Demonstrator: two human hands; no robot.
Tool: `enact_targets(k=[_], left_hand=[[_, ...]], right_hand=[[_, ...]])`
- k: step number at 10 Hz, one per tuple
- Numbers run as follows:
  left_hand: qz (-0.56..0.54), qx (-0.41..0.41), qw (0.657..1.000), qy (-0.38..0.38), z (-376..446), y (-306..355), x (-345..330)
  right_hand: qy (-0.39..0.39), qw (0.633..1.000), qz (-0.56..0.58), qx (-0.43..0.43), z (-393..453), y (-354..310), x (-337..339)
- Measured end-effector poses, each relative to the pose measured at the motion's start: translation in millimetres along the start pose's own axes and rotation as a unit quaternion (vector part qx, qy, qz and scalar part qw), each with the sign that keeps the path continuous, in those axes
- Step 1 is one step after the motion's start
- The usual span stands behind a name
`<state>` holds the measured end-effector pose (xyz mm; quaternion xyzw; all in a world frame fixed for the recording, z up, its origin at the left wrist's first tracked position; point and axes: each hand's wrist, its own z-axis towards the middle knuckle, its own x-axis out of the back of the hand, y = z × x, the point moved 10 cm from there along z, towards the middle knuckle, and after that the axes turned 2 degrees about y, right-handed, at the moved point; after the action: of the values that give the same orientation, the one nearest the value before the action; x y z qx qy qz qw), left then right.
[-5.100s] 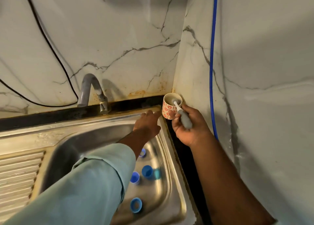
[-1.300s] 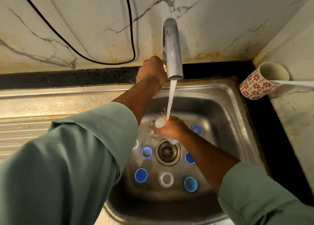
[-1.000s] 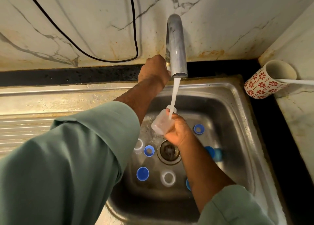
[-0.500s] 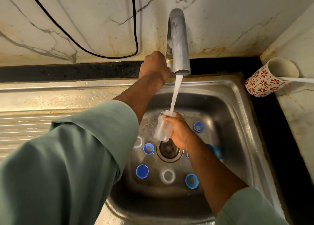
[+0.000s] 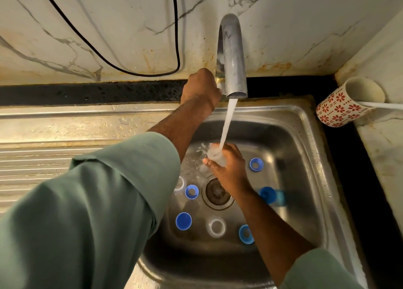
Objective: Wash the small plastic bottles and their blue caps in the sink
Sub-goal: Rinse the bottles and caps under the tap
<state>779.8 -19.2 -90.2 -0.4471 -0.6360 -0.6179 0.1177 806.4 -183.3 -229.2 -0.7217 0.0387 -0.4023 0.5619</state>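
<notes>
Under the running tap (image 5: pixel 232 55), the right hand (image 5: pixel 229 168) curls its fingers round a small clear bottle (image 5: pixel 216 155), held in the stream above the drain (image 5: pixel 217 191). The left hand (image 5: pixel 201 88) is closed around the tap's base, just left of the spout. Blue caps (image 5: pixel 183 221) and clear bottles (image 5: pixel 216 227) lie on the sink (image 5: pixel 301 149) floor around the drain

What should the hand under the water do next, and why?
Probably tip the small clear plastic bottle to pour it out: the right hand holds it under the water stream, and the left hand is at the metal tap.
</notes>
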Motion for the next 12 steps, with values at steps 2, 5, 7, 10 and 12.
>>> enact_targets(k=[2, 5, 7, 10, 12], left_hand=[[-0.087, -0.005, 0.996, -0.035, -8.0, 4.8, -13.5], [0.061, -0.115, 0.986, -0.107, -24.0, 15.5, -21.5], [0.176, -0.204, 0.959, -0.088, -46.2, -7.6, -25.4], [0.403, -0.162, 0.891, -0.129, -106.7, -102.9, -49.5], [0.389, -0.136, 0.908, -0.078, -124.9, -124.2, -1.6]], right_hand=[[0.048, 0.989, 0.129, -0.051, -2.5, -5.6, 10.7], [-0.024, 0.937, 0.231, -0.260, 1.0, 30.7, -9.8], [-0.169, 0.783, 0.348, -0.488, -36.2, 45.1, -16.7], [-0.143, 0.915, -0.371, -0.058, 21.0, -44.3, 80.1], [-0.225, 0.850, -0.461, -0.115, -17.8, -14.3, 49.7]])
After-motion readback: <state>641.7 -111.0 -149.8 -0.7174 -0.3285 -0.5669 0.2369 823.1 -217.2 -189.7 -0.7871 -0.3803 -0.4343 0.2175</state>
